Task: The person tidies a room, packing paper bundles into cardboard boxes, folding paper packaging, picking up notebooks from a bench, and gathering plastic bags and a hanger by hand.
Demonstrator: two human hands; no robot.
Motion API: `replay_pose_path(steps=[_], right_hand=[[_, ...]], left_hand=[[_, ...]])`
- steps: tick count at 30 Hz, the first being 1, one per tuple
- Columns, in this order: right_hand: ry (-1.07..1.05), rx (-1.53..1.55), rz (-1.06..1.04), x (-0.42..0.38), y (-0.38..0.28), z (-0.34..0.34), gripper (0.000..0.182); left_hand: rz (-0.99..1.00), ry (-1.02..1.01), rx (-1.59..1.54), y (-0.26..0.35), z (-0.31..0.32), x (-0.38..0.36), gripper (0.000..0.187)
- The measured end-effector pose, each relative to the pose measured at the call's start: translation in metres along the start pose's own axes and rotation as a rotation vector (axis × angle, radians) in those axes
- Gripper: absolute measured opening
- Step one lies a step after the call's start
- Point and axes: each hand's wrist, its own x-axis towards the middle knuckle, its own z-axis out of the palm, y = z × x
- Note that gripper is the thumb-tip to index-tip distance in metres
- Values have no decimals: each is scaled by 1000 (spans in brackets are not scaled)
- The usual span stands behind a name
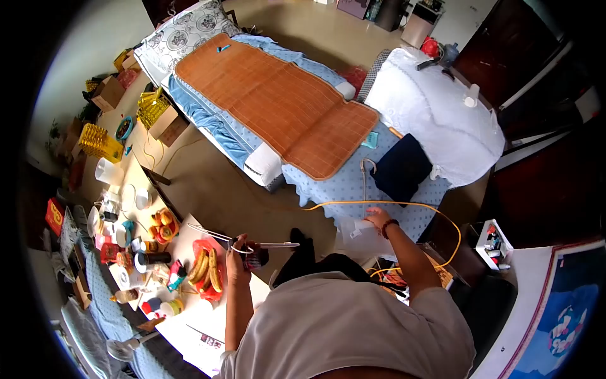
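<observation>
My left hand [238,259] is wrapped round a wire clothes hanger [211,232] beside the cluttered table; a small dark item hangs by the fingers. My right hand [377,218], with a dark red bracelet on its wrist, is at the upper edge of a translucent white plastic container [356,239]; its fingers are partly bent, and their hold on it is too small to make out. A yellow cable [404,203] arches just above this hand. Bananas [205,270] in a red bag lie on the table, left of my left hand.
A sofa bed with a brown mat [271,101] stretches across the upper middle. Dark folded cloth [402,167] lies on blue patterned fabric, near a white-covered table [435,114]. Jars and fruit crowd the table at left. A white box [494,243] stands at right.
</observation>
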Motion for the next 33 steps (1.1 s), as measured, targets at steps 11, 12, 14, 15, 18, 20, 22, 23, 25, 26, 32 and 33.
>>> replay_pose_path(steps=[11,12,14,15,18,20,22,23,25,26,32,33], right_hand=[[27,58,91,140,-88,45,59],[48,29,60,158,-85,49,59],[24,-14,72,185,-90,49,59],[14,-48,85,200,-94,48,60],[-2,-123,94,235,-111,39,67],[-9,16,151,258,-111,39,72],[90,12,169,285,-108,46,73],[204,2,177,299,-107,48,73],[286,-25,129,313,-114,49,66],[198,6,195,318,-116,45,66],[-28,-120,322,356,-126,36,49],[-55,-193,253,355,-143,30,45]], left_hand=[[-65,167,72,59,13,76,26],[-61,208,123,65,22,72,27],[-36,301,117,64,29,72,25],[-50,322,88,60,23,72,24],[-35,429,41,51,17,73,22],[-76,498,76,52,21,72,23],[-75,506,51,53,47,75,24],[-101,522,68,47,38,80,25],[-121,497,104,48,62,85,22],[-122,485,84,41,58,91,23],[-123,473,-11,47,118,97,22],[-110,472,-37,47,124,97,22]])
